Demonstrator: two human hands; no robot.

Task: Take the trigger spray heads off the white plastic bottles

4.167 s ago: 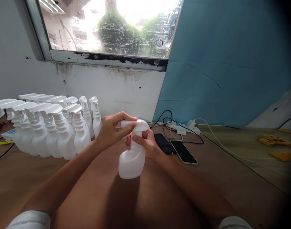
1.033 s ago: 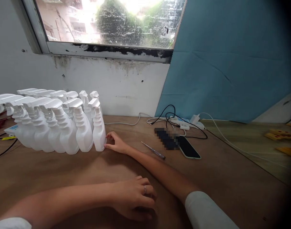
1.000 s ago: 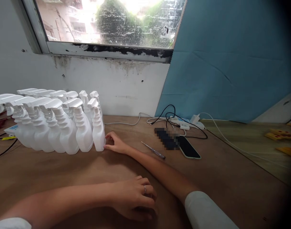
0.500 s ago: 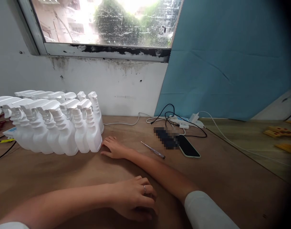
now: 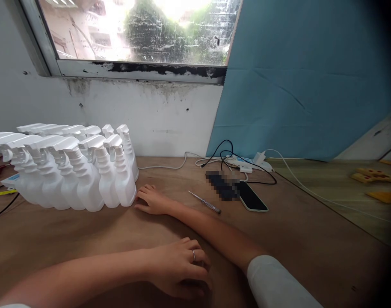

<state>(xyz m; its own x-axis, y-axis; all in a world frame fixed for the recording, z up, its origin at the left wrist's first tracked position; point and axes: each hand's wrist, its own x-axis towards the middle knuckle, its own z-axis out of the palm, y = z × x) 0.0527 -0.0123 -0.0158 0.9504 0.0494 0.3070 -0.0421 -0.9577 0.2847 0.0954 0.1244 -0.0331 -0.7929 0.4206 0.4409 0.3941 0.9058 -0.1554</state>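
Observation:
White spray bottles (image 5: 89,184), several of them, stand upright in close rows at the left, trigger heads on top. My right hand (image 5: 153,200) lies on the wooden table beside the front right bottle, fingers apart and holding nothing. Its fingertips are close to that bottle's base; whether they touch it I cannot tell. Nearer to me, my left hand (image 5: 181,267), with a ring on one finger, rests on the table, loosely curved and open. Nothing shows in it, though its palm side is hidden. A thin screwdriver (image 5: 204,202) lies beyond my right forearm.
Right of the screwdriver are a phone (image 5: 253,196) and a dark, pixelated object (image 5: 221,186). Behind them a power strip (image 5: 251,162) sits among black and white cables. A window (image 5: 144,32) and blue sheet (image 5: 298,77) are at the back. Yellow pieces (image 5: 375,176) lie far right.
The view has shifted very slightly. Both hands, the bottles and the things on the table stay where they were.

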